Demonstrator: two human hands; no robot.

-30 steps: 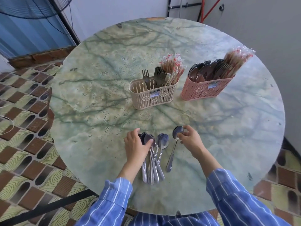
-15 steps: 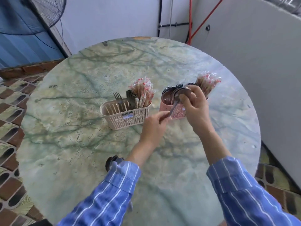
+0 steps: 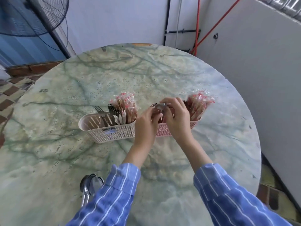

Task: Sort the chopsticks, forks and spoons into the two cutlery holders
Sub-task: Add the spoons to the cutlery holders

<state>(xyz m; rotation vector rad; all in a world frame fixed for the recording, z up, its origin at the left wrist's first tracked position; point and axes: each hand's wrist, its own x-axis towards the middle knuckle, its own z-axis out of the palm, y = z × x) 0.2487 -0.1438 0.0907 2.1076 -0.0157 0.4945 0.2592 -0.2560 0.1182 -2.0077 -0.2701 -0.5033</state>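
Both my hands are over the left end of the pink cutlery holder (image 3: 194, 124). My right hand (image 3: 176, 118) and my left hand (image 3: 149, 119) together hold a metal spoon (image 3: 160, 105) by its upper part above that holder. Wrapped chopsticks (image 3: 199, 103) stand in its right end. To the left stands the beige cutlery holder (image 3: 112, 132) with forks (image 3: 99, 110) and wrapped chopsticks (image 3: 125, 106). Several loose spoons (image 3: 91, 185) lie on the table near me, partly hidden by my left sleeve.
The round green marble table (image 3: 146, 75) fills the view. A white wall (image 3: 260, 79) runs close along its right side. A standing fan (image 3: 32, 17) is at the far left, with tiled floor below.
My hands carried one spoon from the pile near me up to the pink holder. Both hands now close round it above the holder's left end.
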